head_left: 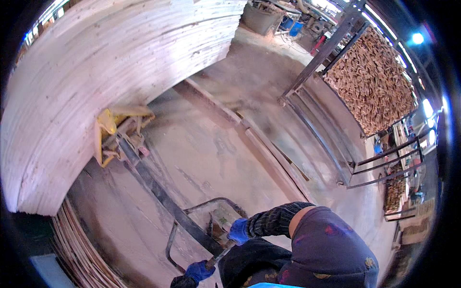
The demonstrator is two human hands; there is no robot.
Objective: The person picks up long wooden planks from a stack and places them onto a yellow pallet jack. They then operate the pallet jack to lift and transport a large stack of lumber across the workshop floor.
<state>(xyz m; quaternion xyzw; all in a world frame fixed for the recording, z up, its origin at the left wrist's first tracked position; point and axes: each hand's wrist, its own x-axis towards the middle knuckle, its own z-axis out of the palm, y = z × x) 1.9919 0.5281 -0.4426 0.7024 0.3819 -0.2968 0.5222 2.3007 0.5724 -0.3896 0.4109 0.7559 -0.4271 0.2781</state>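
Both my hands wear blue gloves and are closed on the crossbar (220,256) at the end of a pallet jack's handle. My left hand (199,272) grips its lower-left end, and my right hand (238,231) grips the upper-right end. From there the dark handle shaft (165,199) runs away to the upper left, with bent tube arms on either side of it. It joins the yellow pallet jack (108,127), which stands against a tall stack of pale wooden sheets (91,72). The stack hides the forks.
A long wooden beam (273,161) lies on the dusty floor right of the shaft. Farther right, a metal rack (317,137) stands by a big pile of small wood pieces (370,81). Thin sheets (84,249) are stacked at lower left. A blue bucket (294,28) sits far back.
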